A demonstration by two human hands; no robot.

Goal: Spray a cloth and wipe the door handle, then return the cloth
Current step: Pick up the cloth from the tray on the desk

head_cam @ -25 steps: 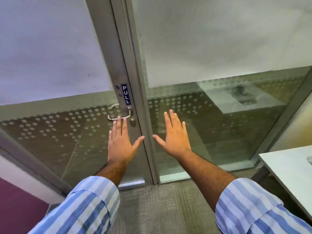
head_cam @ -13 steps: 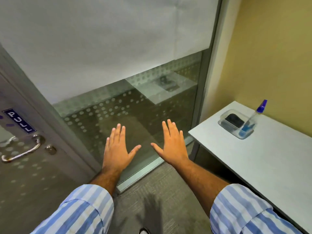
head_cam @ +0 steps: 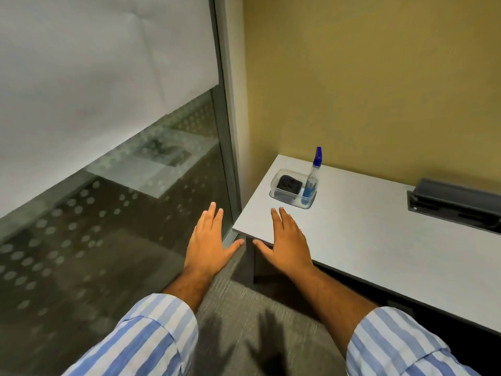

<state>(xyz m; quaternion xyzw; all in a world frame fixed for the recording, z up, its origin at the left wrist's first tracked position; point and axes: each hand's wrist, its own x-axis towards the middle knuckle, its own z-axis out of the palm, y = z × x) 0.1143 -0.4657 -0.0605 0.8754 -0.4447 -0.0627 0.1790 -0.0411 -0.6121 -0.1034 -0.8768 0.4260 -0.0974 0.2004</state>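
Observation:
A clear plastic tray sits on the near left corner of a white table. In it lies a dark folded cloth, and a clear spray bottle with a blue cap and blue liquid leans in the tray's right end. My left hand is held out flat, palm down, fingers apart, in front of the glass wall. My right hand is also flat and empty, over the table's near corner, short of the tray. The door handle is out of view.
A frosted and dotted glass wall with a metal frame fills the left. A yellow wall stands behind the table. A dark cable box is set in the table at the right. Grey carpet lies below.
The view has swung right, away from the door and its handle, toward the table with the tray. Both hands stay flat and empty and now reach the table's corner.

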